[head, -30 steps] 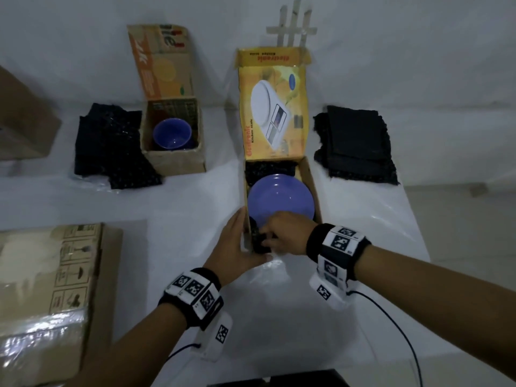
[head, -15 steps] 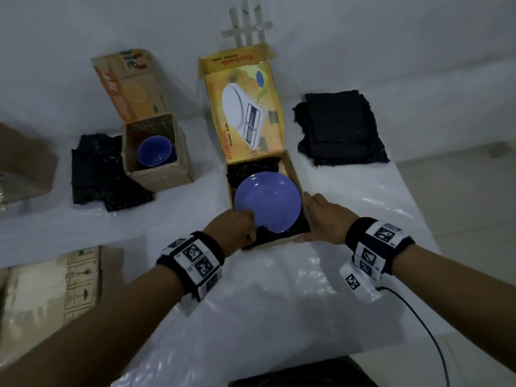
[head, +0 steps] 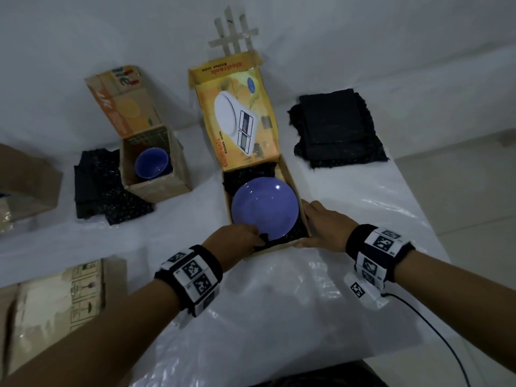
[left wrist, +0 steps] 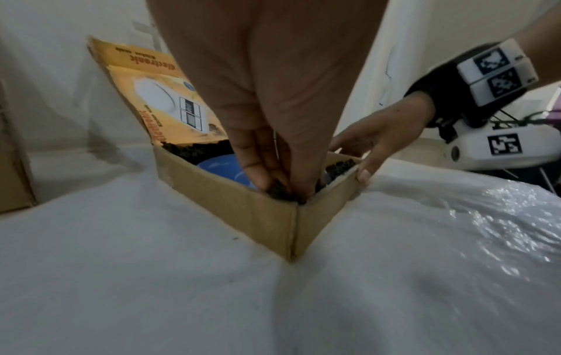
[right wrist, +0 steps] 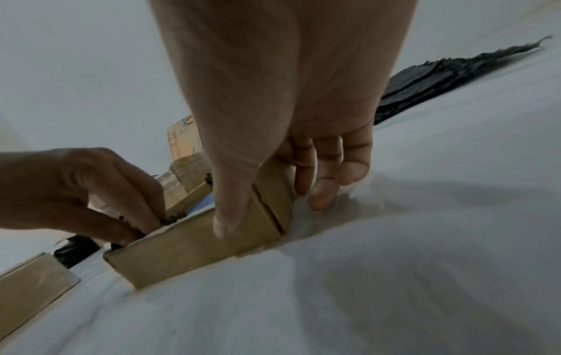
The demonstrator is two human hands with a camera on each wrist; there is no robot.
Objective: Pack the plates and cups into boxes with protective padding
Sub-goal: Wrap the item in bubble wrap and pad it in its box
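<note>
Flanking plate box point(head: 290, 188): black padding stacks point(head: 335, 129), cup box point(head: 156, 174).

A white sheet point(head: 279, 317) covers my table point(head: 195, 224), glossy and crinkled toward 5 o'clock. At 12 o'clock a small frame of wooden slats point(head: 234, 30) stands against the wall. Flattened cardboard point(head: 64, 297) printed with handling symbols lies at 8 o'clock. A black cable point(head: 435, 328) trails off at 4 o'clock.

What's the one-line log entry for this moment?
step: padding plate | left hand: pinches black padding at box corner | right hand: steadies box | plate: inside
</note>
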